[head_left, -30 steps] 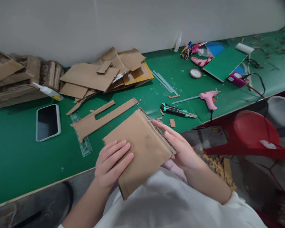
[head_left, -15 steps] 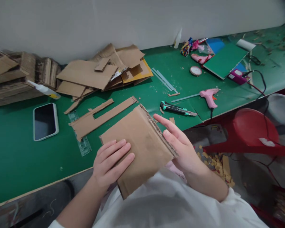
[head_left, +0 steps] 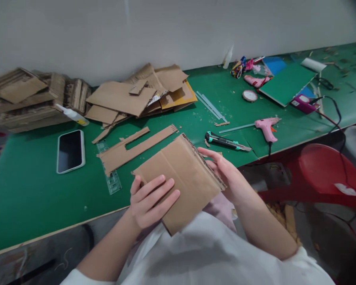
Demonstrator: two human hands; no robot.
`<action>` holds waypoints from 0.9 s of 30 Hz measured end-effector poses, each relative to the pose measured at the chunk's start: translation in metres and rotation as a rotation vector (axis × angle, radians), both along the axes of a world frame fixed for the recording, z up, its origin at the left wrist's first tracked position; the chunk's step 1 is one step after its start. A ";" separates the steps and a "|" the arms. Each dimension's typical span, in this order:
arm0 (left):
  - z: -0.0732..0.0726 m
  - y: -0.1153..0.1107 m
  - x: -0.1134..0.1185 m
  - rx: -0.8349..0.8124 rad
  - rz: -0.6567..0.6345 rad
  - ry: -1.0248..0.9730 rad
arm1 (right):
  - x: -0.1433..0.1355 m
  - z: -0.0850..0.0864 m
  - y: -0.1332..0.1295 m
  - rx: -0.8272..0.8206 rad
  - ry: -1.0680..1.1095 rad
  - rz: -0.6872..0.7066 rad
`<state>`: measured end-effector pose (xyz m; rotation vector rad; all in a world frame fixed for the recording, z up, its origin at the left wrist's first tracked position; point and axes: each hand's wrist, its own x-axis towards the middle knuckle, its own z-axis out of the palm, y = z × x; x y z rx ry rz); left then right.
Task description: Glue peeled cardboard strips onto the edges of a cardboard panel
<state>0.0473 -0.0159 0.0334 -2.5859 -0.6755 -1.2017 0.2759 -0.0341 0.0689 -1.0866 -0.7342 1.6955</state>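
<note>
A flat brown cardboard box [head_left: 180, 170] with rough, layered edges is held tilted above the table's front edge. My left hand [head_left: 154, 202] grips its left side, fingers spread over the top face and thumb at the corner. Along the box's right edge lies my right hand [head_left: 228, 174], its index finger stretched out and the other fingers partly hidden behind the edge. Beyond the box are a cut cardboard strip with a slot [head_left: 115, 160], lying over a clear stencil ruler [head_left: 114, 183], and a black and teal utility knife [head_left: 225, 141] with its blade out.
On the green table [head_left: 32, 206] are a phone [head_left: 71, 151], a glue bottle [head_left: 74, 115], piled cardboard [head_left: 121, 97], glue sticks [head_left: 210, 106] and a corded pink glue gun [head_left: 267, 128]. A red stool [head_left: 329, 170] stands at the right.
My view has shifted slightly left. The box stays in my hands, turned a little. My right thumb has moved from the box's edge and is now mostly hidden.
</note>
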 end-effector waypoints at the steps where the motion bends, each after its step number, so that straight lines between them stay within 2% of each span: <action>1: -0.001 -0.001 -0.001 0.008 0.015 0.017 | 0.002 0.000 0.001 0.002 0.002 0.028; 5: -0.004 0.001 -0.001 0.030 0.013 0.040 | 0.003 -0.001 0.005 -0.028 0.043 0.121; 9: -0.014 0.006 0.001 0.082 0.036 0.022 | 0.002 -0.005 0.008 -0.034 0.038 0.120; 11: -0.019 0.005 -0.001 0.031 0.068 0.052 | 0.003 -0.006 0.010 -0.009 0.012 0.102; 14: -0.018 -0.002 -0.010 -0.180 0.044 0.203 | 0.008 -0.004 0.012 0.043 -0.090 0.059; 17: -0.002 -0.007 -0.019 -0.400 -0.014 0.291 | 0.014 0.002 0.013 0.137 -0.261 0.081; 18: 0.006 -0.006 -0.021 -0.472 0.001 0.271 | 0.015 0.004 0.012 0.177 -0.319 0.115; 20: 0.021 0.001 -0.020 -0.660 0.111 0.190 | 0.017 0.010 0.012 0.256 -0.435 0.213; 22: 0.034 0.013 -0.014 -0.841 0.226 0.038 | 0.016 0.015 0.010 0.331 -0.545 0.309; 23: 0.038 0.020 -0.011 -0.964 0.243 -0.028 | 0.015 0.017 0.010 0.371 -0.592 0.347; 25: 0.044 0.030 -0.004 -1.194 0.204 -0.152 | 0.012 0.021 0.009 0.444 -0.664 0.405; 27: 0.047 0.034 0.001 -1.384 0.099 -0.237 | 0.010 0.024 0.007 0.497 -0.707 0.439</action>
